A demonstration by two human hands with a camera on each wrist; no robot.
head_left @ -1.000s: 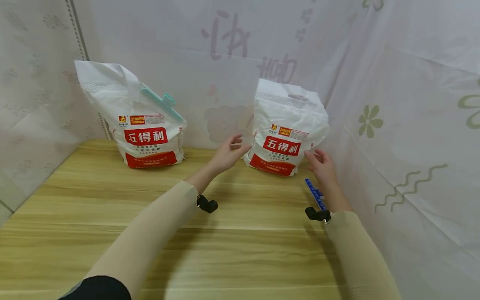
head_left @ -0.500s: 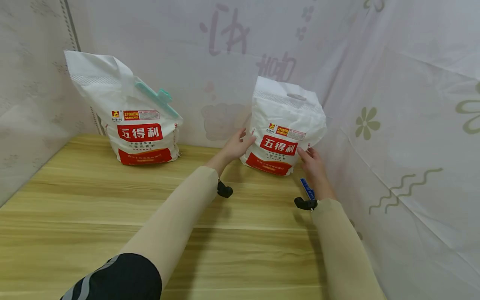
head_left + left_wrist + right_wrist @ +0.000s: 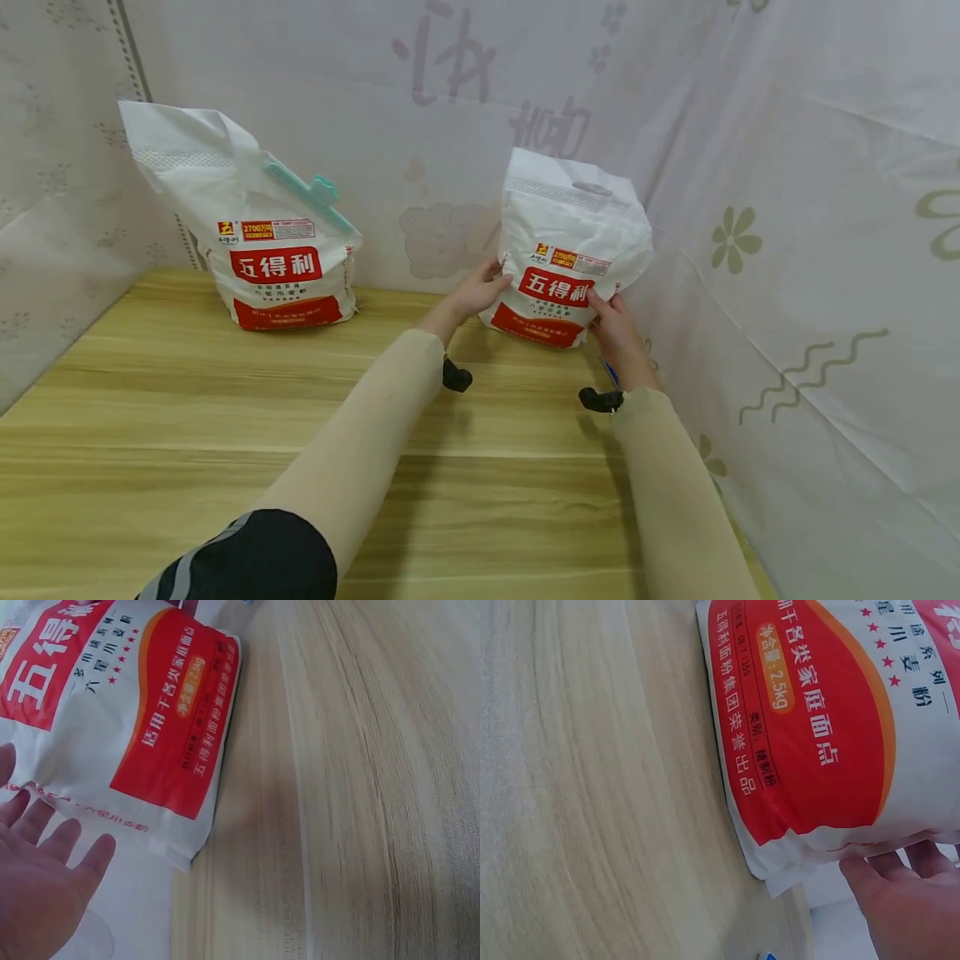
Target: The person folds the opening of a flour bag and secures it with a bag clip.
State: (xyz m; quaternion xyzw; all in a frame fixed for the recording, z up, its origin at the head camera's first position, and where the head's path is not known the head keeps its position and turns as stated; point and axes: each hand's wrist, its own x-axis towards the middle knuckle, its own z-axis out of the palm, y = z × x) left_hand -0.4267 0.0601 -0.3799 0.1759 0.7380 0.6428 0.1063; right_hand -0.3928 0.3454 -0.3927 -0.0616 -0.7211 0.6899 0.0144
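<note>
Pale printed sheets (image 3: 330, 75) hung behind a wood-grain tabletop (image 3: 225, 417), where a white-and-red wheat flour bag (image 3: 573, 225) stood near the back right corner. One person's left hand (image 3: 476, 296) touched its left side, fingers slightly apart and relaxed, thumb at the front. Their right hand (image 3: 618, 340) met the opposite side, fingers loosely bent, thumb on the front. Well to the left stood another flour bag (image 3: 202, 200) with a teal clip (image 3: 309, 193).

On the wooden table (image 3: 187, 450), one white bag (image 3: 273, 267) stands well apart from a second bag (image 3: 555, 287), near a half-hidden blue strip (image 3: 611, 373).
</note>
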